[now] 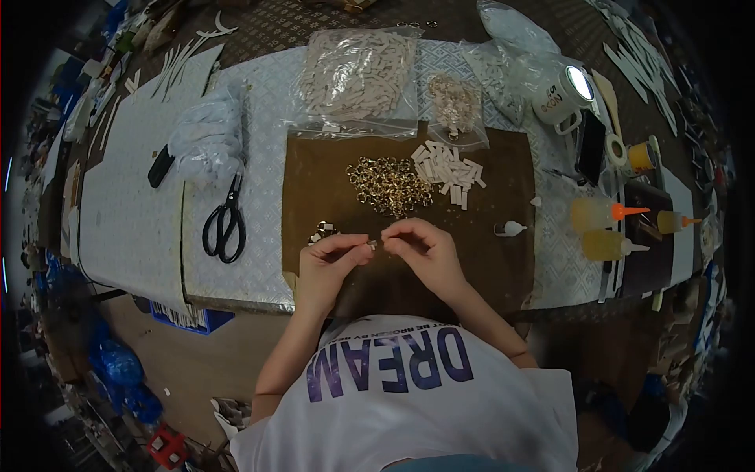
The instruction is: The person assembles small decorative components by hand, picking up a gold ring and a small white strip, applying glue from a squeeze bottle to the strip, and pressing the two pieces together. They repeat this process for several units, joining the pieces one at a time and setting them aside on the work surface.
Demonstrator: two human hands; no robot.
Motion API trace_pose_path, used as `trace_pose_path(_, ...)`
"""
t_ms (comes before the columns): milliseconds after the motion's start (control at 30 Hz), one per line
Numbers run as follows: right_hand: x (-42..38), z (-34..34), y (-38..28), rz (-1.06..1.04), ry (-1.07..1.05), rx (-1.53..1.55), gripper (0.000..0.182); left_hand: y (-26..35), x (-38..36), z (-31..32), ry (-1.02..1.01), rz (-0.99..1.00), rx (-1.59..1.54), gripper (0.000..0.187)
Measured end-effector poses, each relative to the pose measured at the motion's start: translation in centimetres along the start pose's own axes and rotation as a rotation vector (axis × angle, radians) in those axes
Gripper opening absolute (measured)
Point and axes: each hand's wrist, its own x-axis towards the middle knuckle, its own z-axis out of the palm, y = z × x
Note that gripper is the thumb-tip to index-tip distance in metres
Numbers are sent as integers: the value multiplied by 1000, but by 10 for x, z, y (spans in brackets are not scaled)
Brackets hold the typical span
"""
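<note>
Both my hands are close together over a brown mat [503, 197]. My left hand [332, 266] pinches a small white strip [373, 245] between thumb and fingertips. My right hand [429, 253] is in a pinch just beside it; whatever its fingertips hold is too small to make out. Beyond the hands lies a pile of gold metal rings [385, 182]. A heap of short white strips [450, 169] touches its right side. A few gold pieces with white tabs [323, 230] sit right behind my left hand.
Black scissors [225, 228] lie at left. Clear bags of pale strips [358, 75] and small parts [454, 102] stand behind the mat. To the right are a white mug [560, 96], a phone [590, 148], glue bottles [594, 213] and a small white-capped item [513, 228].
</note>
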Motion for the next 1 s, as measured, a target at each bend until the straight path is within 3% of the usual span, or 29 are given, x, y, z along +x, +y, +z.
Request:
trace_pose_path(267,-61,-62,28,-463,882,-235,22,-15,7,-1,-54,-226,-273,17)
trace_pose_path(367,-55,-77,23,-353,1010,-449,33,-14,9,4,-82,-242,-306,17)
trace_pose_path(467,-54,-98,32,-111,742,-363,42,-11,10,7,-123,-258,-294,17)
trace_pose_path(533,-49,-98,23,-86,663,-353,41,-5,9,11,-102,-273,-297,17)
trace_pose_path(633,-47,-81,12,-173,547,-37,34,-1,5,12,-110,-254,-307,17)
trace_pose_path(767,-53,-58,-8,-132,244,-264,34,0,0,13,-93,-218,-249,19)
trace_pose_path(1000,-52,-27,-18,-288,140,-560,41,-1,-4,14,-76,-159,-179,19)
